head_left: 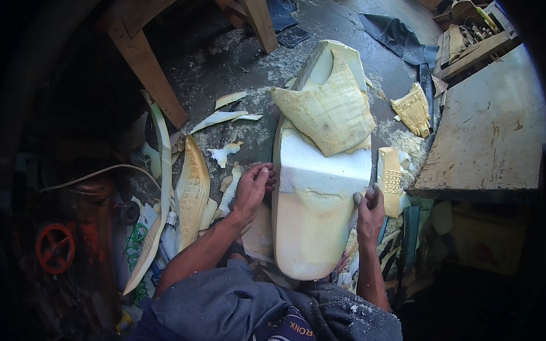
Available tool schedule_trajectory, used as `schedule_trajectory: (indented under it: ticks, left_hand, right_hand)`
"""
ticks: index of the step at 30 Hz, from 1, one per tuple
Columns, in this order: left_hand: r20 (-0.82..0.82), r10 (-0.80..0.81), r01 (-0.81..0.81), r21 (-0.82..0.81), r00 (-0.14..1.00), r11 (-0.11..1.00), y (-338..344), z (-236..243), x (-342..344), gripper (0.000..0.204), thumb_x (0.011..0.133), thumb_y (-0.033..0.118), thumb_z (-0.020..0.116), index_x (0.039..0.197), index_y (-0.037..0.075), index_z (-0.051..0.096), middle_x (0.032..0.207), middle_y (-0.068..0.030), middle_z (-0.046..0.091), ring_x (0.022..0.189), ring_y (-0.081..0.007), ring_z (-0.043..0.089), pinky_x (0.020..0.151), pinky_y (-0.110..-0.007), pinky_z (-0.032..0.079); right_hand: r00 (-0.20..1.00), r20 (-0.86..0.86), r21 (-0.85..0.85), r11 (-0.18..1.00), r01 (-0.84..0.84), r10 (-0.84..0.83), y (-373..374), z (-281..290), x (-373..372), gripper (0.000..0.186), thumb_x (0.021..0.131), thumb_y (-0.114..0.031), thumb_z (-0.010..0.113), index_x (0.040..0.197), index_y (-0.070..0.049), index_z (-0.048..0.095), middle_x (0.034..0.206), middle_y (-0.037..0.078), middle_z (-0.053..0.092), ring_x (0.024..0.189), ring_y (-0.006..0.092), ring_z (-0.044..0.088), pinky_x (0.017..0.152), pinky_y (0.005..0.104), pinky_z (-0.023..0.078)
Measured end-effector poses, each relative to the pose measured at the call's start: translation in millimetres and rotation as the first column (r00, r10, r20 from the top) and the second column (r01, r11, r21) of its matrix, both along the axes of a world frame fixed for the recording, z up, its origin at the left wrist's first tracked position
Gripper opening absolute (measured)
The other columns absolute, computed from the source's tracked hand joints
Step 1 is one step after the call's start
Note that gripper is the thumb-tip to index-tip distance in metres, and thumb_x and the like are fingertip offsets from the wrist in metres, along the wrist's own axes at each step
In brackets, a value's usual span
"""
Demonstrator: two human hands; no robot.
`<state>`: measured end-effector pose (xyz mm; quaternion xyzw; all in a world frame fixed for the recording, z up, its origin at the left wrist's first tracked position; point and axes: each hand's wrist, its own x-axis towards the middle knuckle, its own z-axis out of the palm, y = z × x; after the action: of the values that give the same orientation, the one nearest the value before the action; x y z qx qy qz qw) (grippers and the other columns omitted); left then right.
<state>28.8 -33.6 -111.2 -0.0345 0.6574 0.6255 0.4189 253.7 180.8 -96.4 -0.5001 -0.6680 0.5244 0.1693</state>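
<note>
One long foam block point(316, 226) lies between the two hands, what bears it hidden underneath; its rounded near end is close to the person's lap point(220, 298), and its far end points away over the dusty floor point(240, 64). The long axis runs almost straight ahead, leaning slightly right toward the far end. Pale lettering (with stripes beside it) marks the dark blue garment point(291, 331). The block is creamy yellow, with a white band across its middle and a ragged line below that. A curved foam piece point(329, 112) lies across its far half. The hands are apart: left hand point(254, 188) by the block's left edge, fingers bent; right hand point(369, 211) by its right edge; whether either grips, I cannot tell.
</note>
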Motion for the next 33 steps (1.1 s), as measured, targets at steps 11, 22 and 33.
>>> schedule_trajectory:
  ticks: [11,22,33]
  left_hand:
    - [-0.781,-0.614,0.41,-0.6,-0.114,0.687,17.4,16.9,46.3,0.06,0.099,0.032,0.059,0.156,0.018,0.045,0.166,-0.0171,0.032,0.154,-0.0381,0.026,0.123,-0.057,0.019]
    - [-0.567,-0.809,0.1,-0.824,-0.154,0.558,39.1,21.7,-29.4,0.056,0.106,0.034,0.045,0.16,0.022,0.038,0.171,-0.0154,0.017,0.159,-0.0393,0.009,0.124,-0.063,0.0]
    - [-0.736,-0.606,0.93,-0.367,-0.302,-0.018,-72.4,61.9,67.9,0.042,0.093,0.027,0.073,0.13,0.008,0.066,0.135,-0.0139,0.065,0.126,-0.0305,0.063,0.11,-0.058,0.046]
  right_hand:
    - [0.956,0.289,-0.326,0.933,0.153,-0.056,-82.0,-11.1,109.4,0.039,0.101,-0.02,0.058,0.137,-0.003,0.06,0.113,0.015,0.074,0.092,0.0179,0.071,0.084,0.0333,0.056]
    - [0.947,0.299,-0.225,0.973,-0.045,0.113,-82.7,-20.3,120.6,0.035,0.097,-0.03,0.058,0.119,-0.006,0.071,0.098,0.021,0.074,0.094,0.0388,0.072,0.084,0.0433,0.055]
    - [0.977,0.21,-0.221,0.971,0.088,-0.04,-90.7,-74.7,137.1,0.032,0.094,-0.024,0.06,0.116,-0.004,0.072,0.092,0.021,0.074,0.086,0.0345,0.074,0.079,0.0416,0.056]
